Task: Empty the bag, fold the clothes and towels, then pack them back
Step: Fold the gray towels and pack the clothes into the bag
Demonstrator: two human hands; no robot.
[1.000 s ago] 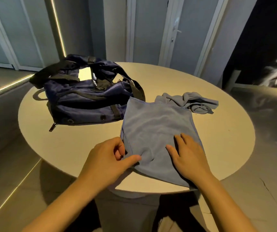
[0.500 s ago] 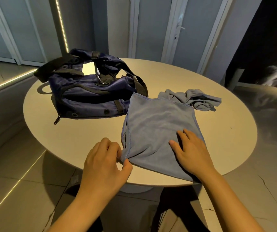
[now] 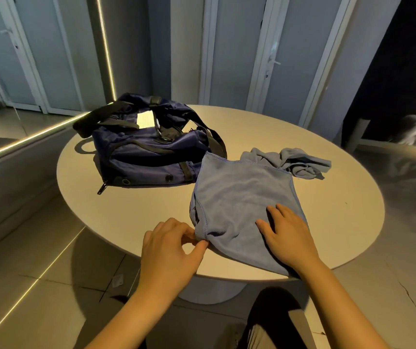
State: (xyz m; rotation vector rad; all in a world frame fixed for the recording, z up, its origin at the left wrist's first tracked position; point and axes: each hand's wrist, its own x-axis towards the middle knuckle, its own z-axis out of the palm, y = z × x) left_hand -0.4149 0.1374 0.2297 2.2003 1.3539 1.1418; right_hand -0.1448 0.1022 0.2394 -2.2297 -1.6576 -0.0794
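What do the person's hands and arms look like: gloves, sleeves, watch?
The left hand and right hand are bare: no gloves, rings or watch visible. The left forearm and right forearm are uncovered down to the picture's edge; no sleeve shows.

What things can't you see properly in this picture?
- Head view: inside of the bag, covered by its own flap and straps.
- Head view: what the bunched cloth is; it is crumpled, partly behind the towel.
- Head view: the towel's near right part, under the right hand.
- Head view: the towel corner's tip, inside the left hand's pinch.
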